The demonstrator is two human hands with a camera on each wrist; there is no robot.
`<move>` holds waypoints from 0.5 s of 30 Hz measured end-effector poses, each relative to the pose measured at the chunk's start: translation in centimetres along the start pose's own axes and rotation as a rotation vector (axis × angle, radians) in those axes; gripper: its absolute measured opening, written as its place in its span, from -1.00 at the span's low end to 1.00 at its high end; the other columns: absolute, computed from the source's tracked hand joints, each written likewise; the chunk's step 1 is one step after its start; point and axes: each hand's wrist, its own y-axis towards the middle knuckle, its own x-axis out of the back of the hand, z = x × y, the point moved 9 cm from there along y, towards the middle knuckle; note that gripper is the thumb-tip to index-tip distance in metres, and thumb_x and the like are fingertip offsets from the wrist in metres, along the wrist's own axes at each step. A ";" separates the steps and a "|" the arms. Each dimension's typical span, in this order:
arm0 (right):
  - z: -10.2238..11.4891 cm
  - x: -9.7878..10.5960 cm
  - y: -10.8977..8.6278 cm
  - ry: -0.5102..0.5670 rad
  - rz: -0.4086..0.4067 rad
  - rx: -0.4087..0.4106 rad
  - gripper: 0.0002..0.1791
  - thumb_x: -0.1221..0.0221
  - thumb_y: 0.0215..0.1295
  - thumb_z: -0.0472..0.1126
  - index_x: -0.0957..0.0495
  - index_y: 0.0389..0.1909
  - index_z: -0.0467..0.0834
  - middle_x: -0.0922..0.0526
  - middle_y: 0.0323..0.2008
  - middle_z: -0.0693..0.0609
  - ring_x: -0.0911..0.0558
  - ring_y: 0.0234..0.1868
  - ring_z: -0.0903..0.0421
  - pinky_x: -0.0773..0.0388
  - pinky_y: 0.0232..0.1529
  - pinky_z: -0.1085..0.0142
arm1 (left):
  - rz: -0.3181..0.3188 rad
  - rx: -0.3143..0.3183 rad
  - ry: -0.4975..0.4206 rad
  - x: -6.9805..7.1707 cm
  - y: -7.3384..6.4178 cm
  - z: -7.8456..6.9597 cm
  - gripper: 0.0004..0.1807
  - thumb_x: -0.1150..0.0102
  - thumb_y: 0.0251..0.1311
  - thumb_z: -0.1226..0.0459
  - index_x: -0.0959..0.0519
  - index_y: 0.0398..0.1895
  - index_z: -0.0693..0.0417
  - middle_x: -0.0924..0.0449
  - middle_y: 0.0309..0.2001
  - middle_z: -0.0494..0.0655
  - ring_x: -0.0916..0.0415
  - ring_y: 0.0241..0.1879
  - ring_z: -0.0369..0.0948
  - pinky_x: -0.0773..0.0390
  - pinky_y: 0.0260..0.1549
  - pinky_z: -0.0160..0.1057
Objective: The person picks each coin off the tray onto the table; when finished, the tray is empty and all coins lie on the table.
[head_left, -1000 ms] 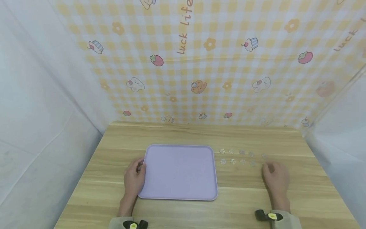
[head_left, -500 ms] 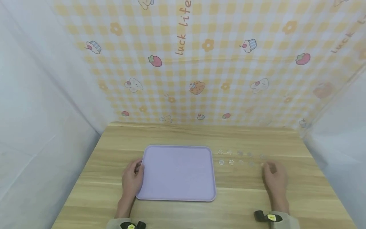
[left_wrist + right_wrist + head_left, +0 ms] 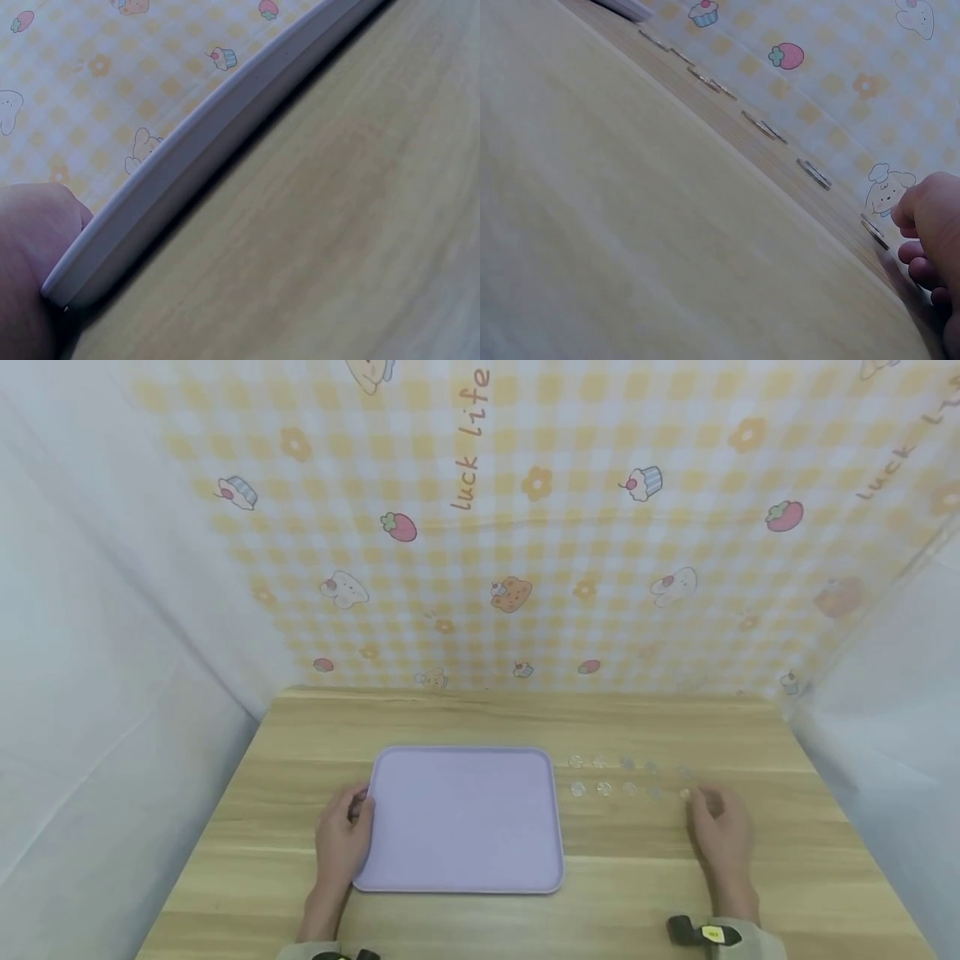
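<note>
A pale purple tray (image 3: 461,818) lies on the wooden table. My left hand (image 3: 343,835) grips its left rim, thumb on the edge and the other fingers mostly hidden; the left wrist view shows the thumb side of the hand (image 3: 37,247) against the tray's edge (image 3: 187,165). To the right of the tray, small round coin-like discs lie in two rows, among them a pale disc (image 3: 603,789). My right hand (image 3: 723,831) rests beside the right end of the rows, fingers loosely curled. In the right wrist view its fingertips (image 3: 911,251) sit just beside the closest disc (image 3: 875,234), apparently holding nothing.
The wooden table (image 3: 630,893) extends around the tray and discs. Behind it hangs a yellow checked cloth (image 3: 555,552) with cartoon prints. White sheets (image 3: 90,710) close off the sides.
A disc in the near row, hidden at my right fingertips a second ago, now shows beside them. My left hand stays on the tray. The head view has shifted slightly.
</note>
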 end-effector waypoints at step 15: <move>0.4 0.1 0.2 0.012 -0.021 0.017 -0.58 -0.05 0.47 0.01 -0.55 0.08 -0.23 -0.62 0.01 -0.19 -0.53 -0.04 0.01 -0.41 -0.10 0.23 | -0.014 -0.015 -0.006 0.1 0.5 -0.4 -0.71 -0.18 0.32 0.32 -0.62 0.08 0.13 -0.69 -0.12 0.01 -0.62 -0.21 -0.14 -0.61 -0.22 -0.26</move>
